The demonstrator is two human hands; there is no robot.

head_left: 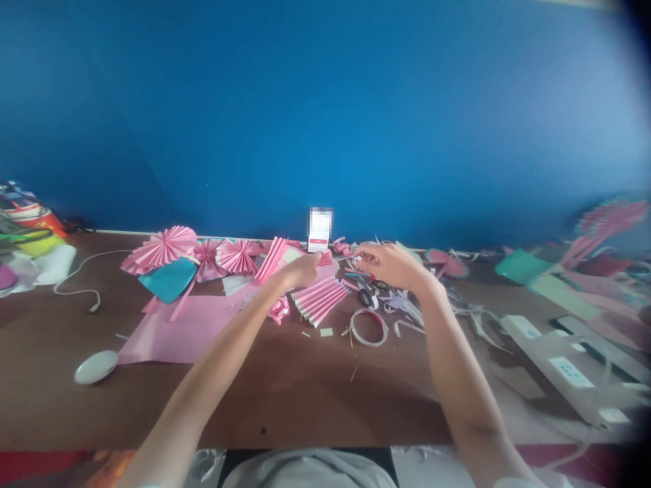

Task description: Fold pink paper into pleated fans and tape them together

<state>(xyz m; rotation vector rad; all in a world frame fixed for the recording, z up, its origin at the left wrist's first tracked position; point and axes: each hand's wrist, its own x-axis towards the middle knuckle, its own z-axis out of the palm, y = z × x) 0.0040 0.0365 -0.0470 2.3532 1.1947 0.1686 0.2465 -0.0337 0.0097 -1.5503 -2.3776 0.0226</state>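
Observation:
My left hand reaches forward just below a lit phone propped against the wall. Its fingers are curled, and a bit of folded pink paper shows at their tips; the grip itself is hidden. Nearer me lies a pleated pink paper fan. My right hand is over a heap of paper scraps, fingers bent and apart, with nothing visible in them. Close below it are the dark handles of scissors. A roll of narrow tape or ribbon lies between my forearms.
Pink paper rosettes and a teal paper piece lie at left, beside a pink sheet. A white mouse sits front left. At right are a power strip, a green sheet and pale strips.

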